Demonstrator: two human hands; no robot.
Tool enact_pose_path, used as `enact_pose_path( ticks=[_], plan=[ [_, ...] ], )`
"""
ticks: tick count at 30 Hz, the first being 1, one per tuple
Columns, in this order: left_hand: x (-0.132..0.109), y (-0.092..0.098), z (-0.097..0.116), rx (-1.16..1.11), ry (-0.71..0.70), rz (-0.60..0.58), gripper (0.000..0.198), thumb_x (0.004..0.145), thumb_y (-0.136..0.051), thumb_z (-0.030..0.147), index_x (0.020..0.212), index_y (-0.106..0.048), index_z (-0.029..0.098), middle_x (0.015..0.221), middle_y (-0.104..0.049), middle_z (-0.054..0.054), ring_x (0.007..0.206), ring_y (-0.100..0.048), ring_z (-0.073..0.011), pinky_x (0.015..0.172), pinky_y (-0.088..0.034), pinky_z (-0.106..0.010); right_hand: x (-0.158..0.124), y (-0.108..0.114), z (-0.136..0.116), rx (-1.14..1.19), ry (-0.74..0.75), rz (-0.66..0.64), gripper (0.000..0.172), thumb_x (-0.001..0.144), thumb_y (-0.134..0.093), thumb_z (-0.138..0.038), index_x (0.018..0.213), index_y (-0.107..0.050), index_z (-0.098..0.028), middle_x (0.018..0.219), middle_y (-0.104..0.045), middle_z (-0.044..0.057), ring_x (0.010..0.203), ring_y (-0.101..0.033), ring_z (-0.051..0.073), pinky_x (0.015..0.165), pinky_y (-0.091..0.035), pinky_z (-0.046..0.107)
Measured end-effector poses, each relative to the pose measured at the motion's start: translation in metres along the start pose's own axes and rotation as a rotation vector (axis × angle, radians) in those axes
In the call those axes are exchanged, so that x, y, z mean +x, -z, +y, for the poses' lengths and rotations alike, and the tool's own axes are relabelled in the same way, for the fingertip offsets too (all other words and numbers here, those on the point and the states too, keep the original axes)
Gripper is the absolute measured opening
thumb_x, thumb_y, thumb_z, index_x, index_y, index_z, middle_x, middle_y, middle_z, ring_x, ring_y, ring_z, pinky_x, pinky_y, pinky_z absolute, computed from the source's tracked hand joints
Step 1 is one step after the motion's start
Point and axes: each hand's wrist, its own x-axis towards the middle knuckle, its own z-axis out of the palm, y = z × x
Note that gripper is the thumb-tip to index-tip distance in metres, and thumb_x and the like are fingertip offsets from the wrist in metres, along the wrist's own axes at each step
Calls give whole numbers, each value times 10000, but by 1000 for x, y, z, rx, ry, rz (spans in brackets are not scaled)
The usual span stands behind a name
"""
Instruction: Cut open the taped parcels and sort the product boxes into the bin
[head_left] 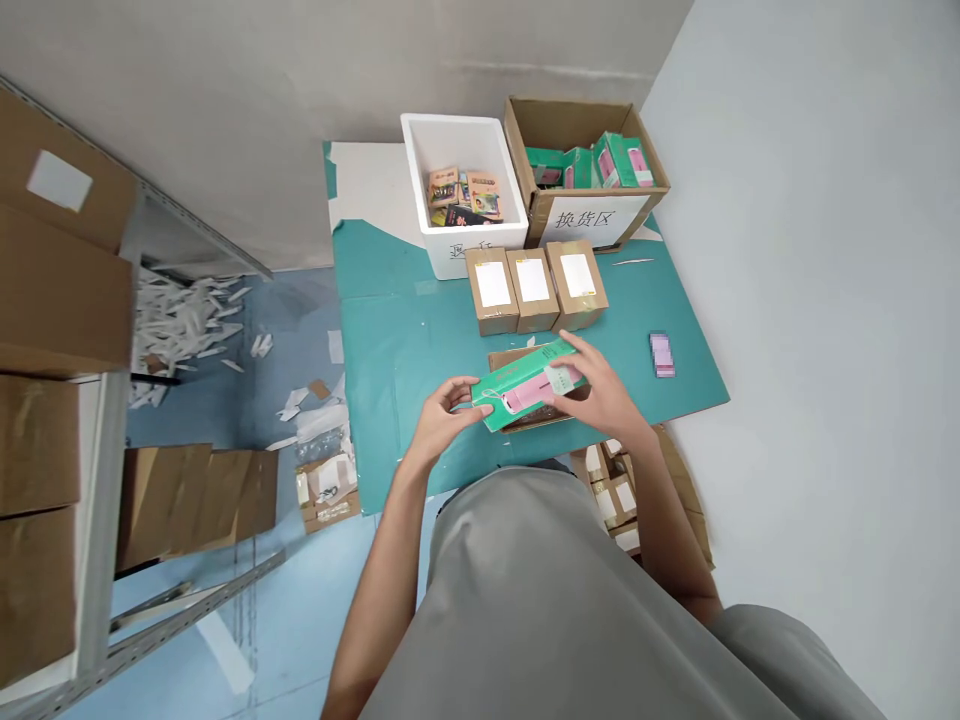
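Between my two hands is a green product box [517, 384] with a pink item printed on its front, tilted so its right end is higher. My left hand [444, 418] grips the left end, thumb on the front face. The right end sits in my right hand [598, 388], fingers over the top edge and thumb below. Under it an open brown cardboard box [501, 359] lies on the green table [401, 370]; most of its inside is hidden by the product box. Just behind stand three taped cardboard boxes with white labels [534, 281].
A white foam bin [469, 246] holds small packs. Beside it a large carton [517, 165] contains several green boxes. A small pink-and-purple item [662, 355] lies at the right. Metal shelving with cartons [60, 280] stands left; labelled boxes [616, 498] sit below the table's right side.
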Motion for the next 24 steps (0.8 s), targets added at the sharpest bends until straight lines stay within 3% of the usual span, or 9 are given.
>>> enact_pose_path(
  ticks=[2,4,7,11,14,16,20,24],
  plan=[
    [6,15,9,16,0,-38,673,581,-1072,561,1108,-800,243,1024,-789,-54,1055,-733,-269,938,-603,-381,-12,-17,2,-13,-17,-50,660,965,-892,-531,1551,-659,-337,1860,-439,105,1746,-364,442,1349,-445,721],
    [13,25,16,-2,25,-62,721,579,-1075,599,1134,-793,236,930,-776,-35,931,-723,-241,861,-597,-362,-26,-35,2,-42,-48,-22,763,973,-876,-465,1657,-570,-320,1885,-381,134,1751,-354,442,1340,-462,715],
    [27,32,26,-22,37,11,812,579,-1073,666,1192,-774,225,925,-790,-44,843,-710,-225,743,-574,-330,-46,-62,-1,-45,-107,95,616,1027,-766,-358,1617,-601,-293,1812,-472,172,1679,-480,414,1283,-536,660],
    [43,31,41,12,-143,96,654,719,-964,811,935,-781,222,978,-810,-80,833,-705,-222,702,-557,-323,-60,-96,-12,207,-291,283,509,919,-878,-455,1367,-713,-277,1534,-703,165,1416,-696,377,1064,-675,525],
    [51,23,52,-33,-264,93,610,896,-827,822,851,-792,215,937,-815,-98,877,-726,-232,742,-564,-325,-58,-118,-22,625,-455,329,496,838,-960,-542,1180,-720,-275,1289,-800,103,1162,-780,287,952,-689,409],
    [54,13,55,-148,-306,114,562,943,-806,780,953,-822,218,1012,-835,-109,949,-750,-234,786,-577,-320,-54,-127,-29,878,-522,313,510,795,-1004,-550,1117,-718,-276,1189,-825,67,1101,-790,257,931,-685,372],
    [48,-12,42,-464,-292,55,608,909,-878,715,1325,-776,284,1370,-813,-118,1224,-768,-273,962,-611,-360,-49,-130,-34,1290,-589,180,490,834,-1008,-525,1174,-746,-290,1214,-860,32,1104,-807,230,895,-700,333],
    [29,-42,18,-620,-174,-152,826,828,-928,709,1496,-685,288,1416,-800,-126,1346,-759,-371,1071,-622,-477,-56,-127,-27,1581,-677,99,358,934,-942,-439,1200,-772,-269,1214,-880,28,1050,-828,209,829,-727,296]
  ],
)
